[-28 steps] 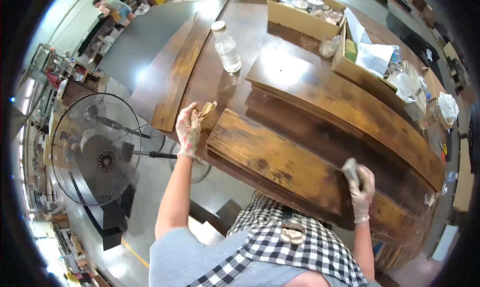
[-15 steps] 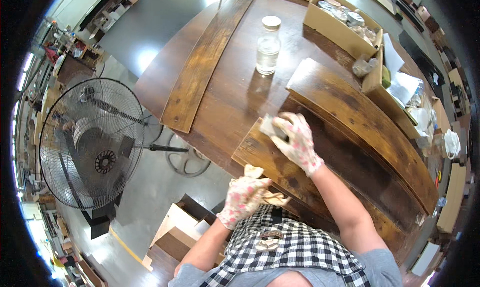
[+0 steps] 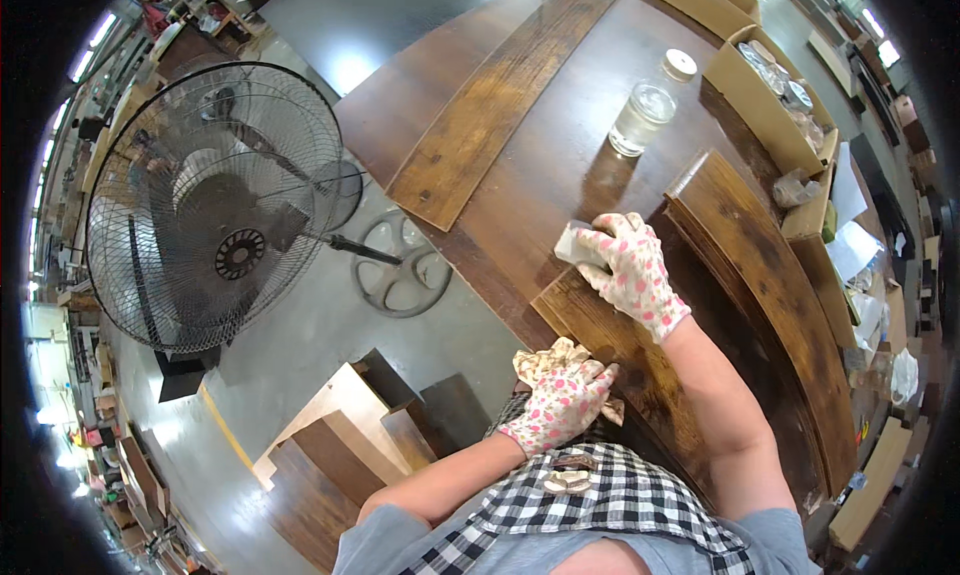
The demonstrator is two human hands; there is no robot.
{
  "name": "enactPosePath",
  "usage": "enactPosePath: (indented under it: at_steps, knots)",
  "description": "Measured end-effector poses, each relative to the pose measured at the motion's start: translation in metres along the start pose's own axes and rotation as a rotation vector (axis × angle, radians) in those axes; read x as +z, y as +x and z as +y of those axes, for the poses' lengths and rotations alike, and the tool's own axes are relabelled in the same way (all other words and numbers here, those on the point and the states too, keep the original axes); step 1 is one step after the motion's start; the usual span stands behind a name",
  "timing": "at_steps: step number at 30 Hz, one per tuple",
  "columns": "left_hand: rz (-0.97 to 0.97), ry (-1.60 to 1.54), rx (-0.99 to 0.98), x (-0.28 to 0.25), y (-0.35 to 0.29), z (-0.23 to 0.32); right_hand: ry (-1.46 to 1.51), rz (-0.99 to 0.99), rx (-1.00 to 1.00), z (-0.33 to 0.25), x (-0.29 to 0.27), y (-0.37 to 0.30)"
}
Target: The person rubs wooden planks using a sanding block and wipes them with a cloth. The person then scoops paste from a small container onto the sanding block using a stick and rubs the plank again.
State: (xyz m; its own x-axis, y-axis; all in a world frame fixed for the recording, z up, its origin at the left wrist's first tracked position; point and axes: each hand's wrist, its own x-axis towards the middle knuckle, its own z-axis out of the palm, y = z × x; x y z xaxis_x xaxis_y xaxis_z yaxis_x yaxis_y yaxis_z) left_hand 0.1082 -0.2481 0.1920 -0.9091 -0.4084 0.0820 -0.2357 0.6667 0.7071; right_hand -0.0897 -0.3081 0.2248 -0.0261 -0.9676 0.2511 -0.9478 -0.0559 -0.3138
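My right hand point(image 3: 630, 272), in a white glove with pink dots, is closed on a small pale block point(image 3: 580, 245), perhaps a sponge. That block is at the far end of a brown wood-grain board point(image 3: 634, 357); whether it touches the board is hard to tell. In a matching glove, my left hand point(image 3: 562, 407) grips a crumpled beige cloth point(image 3: 548, 363) at the board's near edge, close to my checked apron. Beyond my right hand, a clear glass bottle point(image 3: 640, 125) with a white lid stands upright on the dark brown table point(image 3: 545, 190).
Stacked boards point(image 3: 765, 285) lie to the right, and a long board point(image 3: 510, 85) lies farther back. Cardboard boxes point(image 3: 745, 90) of small items line the far right. A large floor fan point(image 3: 215, 205) stands left; wooden pieces point(image 3: 345, 425) rest below the table's edge.
The view has shifted, so table, bottle and fan sit differently. My right hand with the block has moved slightly toward the board's far edge. Both hands keep their holds.
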Motion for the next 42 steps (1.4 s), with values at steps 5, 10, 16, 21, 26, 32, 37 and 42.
enactPosePath:
  at_steps: [5,10,16,21,26,32,37,42]
  knots:
    - [-0.027,0.031,-0.044,0.018,0.0,-0.002,0.112,-0.133,-0.133,-0.039,-0.001,-0.008]
    - [-0.098,-0.063,-0.02,0.052,-0.004,-0.025,-0.082,0.155,0.187,0.012,0.0,-0.006]
    - [-0.225,0.0,-0.147,-0.019,0.013,0.01,0.057,0.242,0.333,0.012,0.004,-0.046]
    - [-0.27,-0.129,-0.134,-0.041,0.008,0.005,0.044,0.215,0.515,0.013,-0.037,-0.167]
    - [-0.207,-0.269,-0.09,-0.051,0.025,0.018,-0.094,0.241,0.999,0.01,-0.094,-0.323]
    - [-0.225,-0.335,-0.04,-0.037,0.06,0.056,-0.089,0.367,0.691,-0.014,-0.059,-0.211]
    - [-0.22,-0.291,0.033,-0.021,0.056,0.056,-0.323,0.335,0.862,-0.002,-0.072,-0.304]
    - [-0.222,-0.228,0.076,0.001,0.064,0.067,-0.575,0.25,1.181,0.001,-0.105,-0.389]
